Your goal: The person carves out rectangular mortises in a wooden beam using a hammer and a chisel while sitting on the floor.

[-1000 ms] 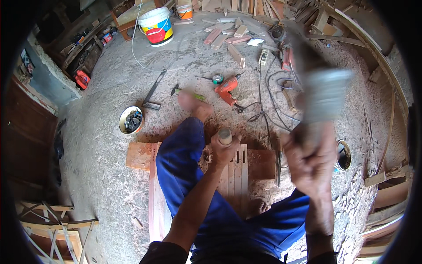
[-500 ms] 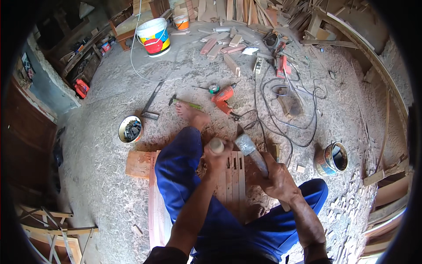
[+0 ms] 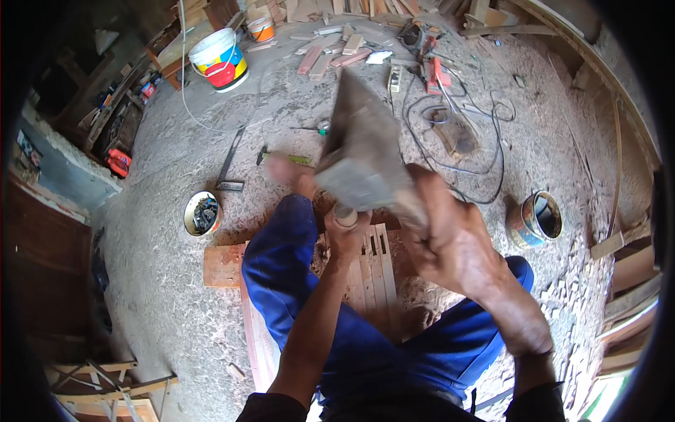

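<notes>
My left hand [image 3: 346, 235] is closed round an upright tool with a rounded wooden handle [image 3: 344, 212], apparently a chisel; its blade is hidden under the fist. Below the hand lie several wooden strips [image 3: 383, 281] side by side, with dark narrow slots cut near their far ends. In my right hand [image 3: 457, 243] is a hatchet [image 3: 362, 151], raised close to the camera, its wide metal head slightly blurred above the chisel and apart from it. My left leg lies across the wood, and the bare foot [image 3: 285, 171] rests beyond it.
A tub of dark metal pieces [image 3: 204, 213] stands at left, a green-handled hammer [image 3: 292, 159] beyond my foot. Another tub [image 3: 540, 219] stands at right. Looped cables [image 3: 500, 141] and a red power tool [image 3: 437, 74] lie ahead, near scattered wood offcuts [image 3: 344, 48] and a large bucket [image 3: 219, 60].
The hatchet has risen from beside the left hand toward the camera, and now covers the orange drill. My left hand still grips the chisel over the strips. The view has shifted slightly.
</notes>
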Demonstrator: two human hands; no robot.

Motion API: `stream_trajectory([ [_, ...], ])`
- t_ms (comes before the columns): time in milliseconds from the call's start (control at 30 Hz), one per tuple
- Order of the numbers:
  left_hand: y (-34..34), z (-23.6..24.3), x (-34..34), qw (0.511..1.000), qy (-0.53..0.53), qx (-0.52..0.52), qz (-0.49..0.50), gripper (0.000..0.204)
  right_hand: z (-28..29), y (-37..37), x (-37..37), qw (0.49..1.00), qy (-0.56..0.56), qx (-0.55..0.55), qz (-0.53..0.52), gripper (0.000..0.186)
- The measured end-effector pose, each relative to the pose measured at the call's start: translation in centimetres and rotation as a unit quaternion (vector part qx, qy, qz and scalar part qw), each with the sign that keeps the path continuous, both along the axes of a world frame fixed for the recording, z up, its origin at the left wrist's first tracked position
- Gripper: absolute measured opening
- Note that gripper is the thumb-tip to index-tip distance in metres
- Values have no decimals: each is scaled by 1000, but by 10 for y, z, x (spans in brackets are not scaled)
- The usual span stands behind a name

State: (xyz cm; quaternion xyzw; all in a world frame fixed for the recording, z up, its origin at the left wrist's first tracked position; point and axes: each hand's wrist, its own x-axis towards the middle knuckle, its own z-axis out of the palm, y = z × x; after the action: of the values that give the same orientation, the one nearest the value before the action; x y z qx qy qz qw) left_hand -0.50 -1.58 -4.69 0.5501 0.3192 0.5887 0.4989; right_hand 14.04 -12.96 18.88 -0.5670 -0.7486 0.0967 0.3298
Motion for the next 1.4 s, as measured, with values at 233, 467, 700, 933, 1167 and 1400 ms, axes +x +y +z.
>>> stream_trajectory([
  [233, -45, 11, -10, 989, 57, 133, -25, 15, -81, -4, 29, 974, -84, -208, 29, 61],
  [467, -8, 94, 7, 997, 66, 38, 23, 26, -163, -51, 29, 961, 234, -95, -110, 57],
  [700, -1, 139, 29, 939, 280, 200, -19, 47, -199, -57, 44, 785, 560, -208, -166, 54],
  [933, 28, 70, 32, 987, 108, -43, -113, 29, -204, -55, 44, 766, 584, -201, -178, 52],
  [1167, 29, 47, 35, 986, 145, 79, -35, 17, -212, -54, 41, 766, 572, -229, -182, 49],
  [1400, 28, 38, 30, 982, 171, 59, -54, 17, -209, -54, 37, 775, 558, -239, -173, 55],
])
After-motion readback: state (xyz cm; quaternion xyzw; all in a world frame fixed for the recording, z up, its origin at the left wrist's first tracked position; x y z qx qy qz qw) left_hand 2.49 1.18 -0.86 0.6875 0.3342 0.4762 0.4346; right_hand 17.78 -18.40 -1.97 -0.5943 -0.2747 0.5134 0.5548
